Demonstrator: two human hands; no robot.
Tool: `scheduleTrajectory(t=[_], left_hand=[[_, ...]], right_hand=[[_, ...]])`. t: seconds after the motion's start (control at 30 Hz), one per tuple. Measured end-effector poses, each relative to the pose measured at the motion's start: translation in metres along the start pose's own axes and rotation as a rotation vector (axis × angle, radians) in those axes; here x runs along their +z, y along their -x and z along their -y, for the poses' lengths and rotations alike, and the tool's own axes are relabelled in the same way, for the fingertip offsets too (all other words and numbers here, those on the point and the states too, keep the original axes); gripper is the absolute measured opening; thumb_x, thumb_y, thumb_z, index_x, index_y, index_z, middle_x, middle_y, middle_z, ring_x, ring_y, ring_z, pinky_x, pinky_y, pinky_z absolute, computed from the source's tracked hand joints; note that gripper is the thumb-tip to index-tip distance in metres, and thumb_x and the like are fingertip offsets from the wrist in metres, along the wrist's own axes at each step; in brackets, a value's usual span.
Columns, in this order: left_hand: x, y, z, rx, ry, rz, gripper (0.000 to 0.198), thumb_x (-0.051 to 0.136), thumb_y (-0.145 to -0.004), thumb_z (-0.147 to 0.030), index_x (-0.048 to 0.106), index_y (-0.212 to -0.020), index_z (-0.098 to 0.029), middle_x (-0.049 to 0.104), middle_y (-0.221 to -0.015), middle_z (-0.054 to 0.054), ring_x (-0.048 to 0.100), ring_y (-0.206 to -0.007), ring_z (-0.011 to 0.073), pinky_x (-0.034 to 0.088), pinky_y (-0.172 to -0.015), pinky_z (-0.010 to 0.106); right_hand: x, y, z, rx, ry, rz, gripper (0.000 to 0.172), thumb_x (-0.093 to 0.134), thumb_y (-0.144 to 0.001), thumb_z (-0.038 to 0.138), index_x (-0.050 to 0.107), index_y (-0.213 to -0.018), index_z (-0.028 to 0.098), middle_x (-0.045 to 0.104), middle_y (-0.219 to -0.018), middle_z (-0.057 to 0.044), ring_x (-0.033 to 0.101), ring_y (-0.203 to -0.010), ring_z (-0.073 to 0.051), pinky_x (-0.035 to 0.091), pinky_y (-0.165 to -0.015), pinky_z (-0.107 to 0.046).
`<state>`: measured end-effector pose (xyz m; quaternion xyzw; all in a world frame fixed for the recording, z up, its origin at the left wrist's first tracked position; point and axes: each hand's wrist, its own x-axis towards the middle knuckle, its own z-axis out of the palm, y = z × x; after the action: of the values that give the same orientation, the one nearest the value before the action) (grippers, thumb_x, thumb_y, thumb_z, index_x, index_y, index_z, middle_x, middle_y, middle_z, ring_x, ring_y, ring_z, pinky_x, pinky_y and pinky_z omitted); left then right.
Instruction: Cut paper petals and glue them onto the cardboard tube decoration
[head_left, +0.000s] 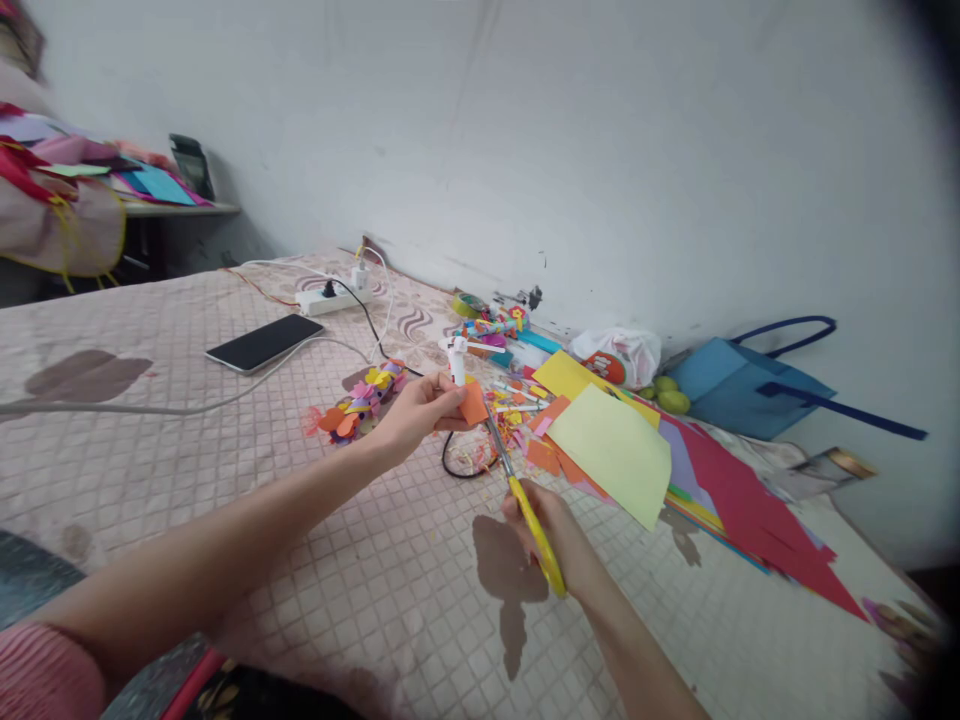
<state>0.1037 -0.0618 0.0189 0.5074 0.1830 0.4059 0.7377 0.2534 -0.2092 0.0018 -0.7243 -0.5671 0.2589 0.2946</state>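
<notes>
Above the table (390,580), a flat orange paper piece (473,405) is pinched, partly hidden, by the left hand (416,410). Yellow-handled metal scissors (535,530) at its edge are gripped by the right hand (571,535), some fingers hidden.

the scissors (528,514) pair smooth, shiny metal blades with yellow plastic handles — slick-looking ones. the orange piece (473,404) is matt paper, as is the pale yellow sheet (613,450) toward the table's far edge. the table cover (360,580) looks like cloth, dull and gridded rather than smooth. by the far edge, the power strip (319,302) is smooth white plastic, the white bag (637,350) thin, crinkled plastic. the tablet (266,343) has a smooth, glass-like black face.
</notes>
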Motion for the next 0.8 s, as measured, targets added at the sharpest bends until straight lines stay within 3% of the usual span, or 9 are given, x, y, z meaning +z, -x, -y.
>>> scheduleTrajectory(t=[0.2, 0.47, 0.8], left_hand=[[0.001, 0.002, -0.001, -0.007, 0.002, 0.015, 0.023, 0.063, -0.075, -0.028, 0.043, -0.074, -0.016, 0.063, -0.071, -0.001, 0.063, -0.065, 0.0109, 0.054, -0.067, 0.028], [0.0, 0.001, 0.0, 0.002, -0.02, 0.012, 0.023, 0.063, -0.075, -0.029, 0.044, -0.075, -0.016, 0.062, -0.072, -0.001, 0.063, -0.066, 0.0112, 0.054, -0.068, 0.029], [-0.001, 0.001, 0.002, 0.007, -0.012, 0.016, 0.024, 0.063, -0.075, -0.029, 0.044, -0.075, -0.015, 0.062, -0.074, 0.001, 0.063, -0.068, 0.0114, 0.054, -0.067, 0.028]], right_hand=[[-0.003, 0.006, -0.003, -0.095, -0.087, 0.151, 0.043, 0.031, -0.085, 0.056, 0.048, -0.083, 0.017, 0.041, -0.054, 0.004, 0.042, -0.041, -0.009, 0.036, -0.04, -0.02], [-0.001, 0.006, -0.008, -0.057, -0.134, 0.168, 0.047, 0.03, -0.084, 0.061, 0.048, -0.087, 0.017, 0.042, -0.057, 0.005, 0.044, -0.04, -0.009, 0.039, -0.04, -0.021], [-0.004, 0.004, 0.003, -0.075, -0.031, 0.118, 0.053, 0.028, -0.08, 0.066, 0.049, -0.081, 0.017, 0.039, -0.052, 0.005, 0.043, -0.039, -0.01, 0.034, -0.038, -0.022]])
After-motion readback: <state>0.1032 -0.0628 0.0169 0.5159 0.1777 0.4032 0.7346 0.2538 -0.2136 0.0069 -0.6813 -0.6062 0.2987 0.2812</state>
